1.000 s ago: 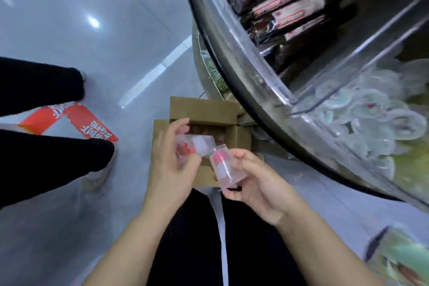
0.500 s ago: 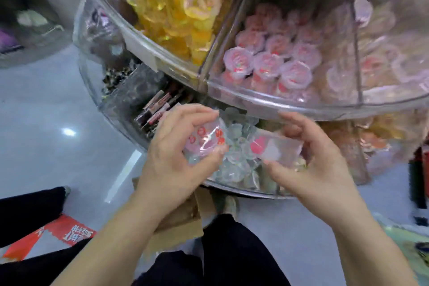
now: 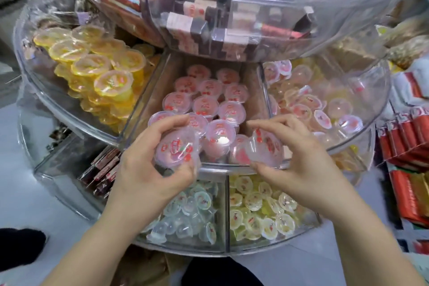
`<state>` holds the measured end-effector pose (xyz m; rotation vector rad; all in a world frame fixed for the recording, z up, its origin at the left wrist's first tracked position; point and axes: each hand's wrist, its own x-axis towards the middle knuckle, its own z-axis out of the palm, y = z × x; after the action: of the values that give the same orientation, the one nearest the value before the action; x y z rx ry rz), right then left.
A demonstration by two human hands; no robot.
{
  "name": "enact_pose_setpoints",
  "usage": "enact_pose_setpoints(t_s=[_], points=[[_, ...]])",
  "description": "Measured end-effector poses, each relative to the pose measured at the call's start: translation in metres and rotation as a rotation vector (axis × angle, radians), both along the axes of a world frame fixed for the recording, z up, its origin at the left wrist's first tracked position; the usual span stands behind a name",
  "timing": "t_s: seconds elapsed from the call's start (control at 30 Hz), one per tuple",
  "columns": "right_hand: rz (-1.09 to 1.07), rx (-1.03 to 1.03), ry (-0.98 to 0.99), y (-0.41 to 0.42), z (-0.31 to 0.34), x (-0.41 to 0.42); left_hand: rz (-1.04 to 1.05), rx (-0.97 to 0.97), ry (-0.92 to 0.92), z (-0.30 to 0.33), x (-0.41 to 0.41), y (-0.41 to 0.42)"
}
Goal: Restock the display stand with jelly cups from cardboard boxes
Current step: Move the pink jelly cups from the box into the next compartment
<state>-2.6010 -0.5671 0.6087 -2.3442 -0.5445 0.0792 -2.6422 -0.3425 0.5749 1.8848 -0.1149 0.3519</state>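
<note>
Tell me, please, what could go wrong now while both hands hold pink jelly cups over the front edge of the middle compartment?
1. The right hand holds its pink cup tilted at the compartment's front wall; it might slip down into the clear cups or pale yellow cups below.
2. The pink pile is already high near the front, so the left hand's cup may roll off.

Stand (image 3: 76,109) is looking like clear glossy plastic, walls throwing glare all over. Jelly cups (image 3: 205,105) are sitting in thin see-through plastic with shiny film lids. Red packs (image 3: 408,193) on the right are gleaming like foil. Floor (image 3: 21,193) is looking smooth, slightly shiny.
</note>
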Motion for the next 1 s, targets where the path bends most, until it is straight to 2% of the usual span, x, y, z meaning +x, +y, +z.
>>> enact_pose_setpoints(t_s=[0.13,0.27,0.47,0.57,0.67,0.77,0.83,1.0], points=[[0.118,-0.336,-0.067,0.001,0.007,0.033,0.033,0.024,0.048,0.001,0.009,0.003],[0.269,-0.575,-0.133,0.007,0.004,0.058,0.027,0.071,0.067,0.0,0.016,0.006],[0.311,-0.795,-0.266,0.013,-0.015,0.072,-0.011,0.105,0.043,0.001,0.026,0.007],[0.314,-0.843,-0.344,0.013,-0.026,0.073,-0.037,0.112,0.048,0.0,0.032,0.007],[0.329,-0.845,-0.315,0.007,-0.03,0.073,-0.048,0.122,0.063,-0.002,0.036,0.009],[0.318,-0.737,-0.254,0.002,-0.027,0.069,-0.051,0.123,0.073,-0.004,0.038,0.01],[0.23,-0.674,-0.299,0.001,-0.026,0.067,-0.058,0.114,0.08,-0.005,0.039,0.01],[0.116,-0.843,-0.345,0.009,-0.025,0.061,-0.069,0.11,0.083,-0.007,0.045,0.009]])
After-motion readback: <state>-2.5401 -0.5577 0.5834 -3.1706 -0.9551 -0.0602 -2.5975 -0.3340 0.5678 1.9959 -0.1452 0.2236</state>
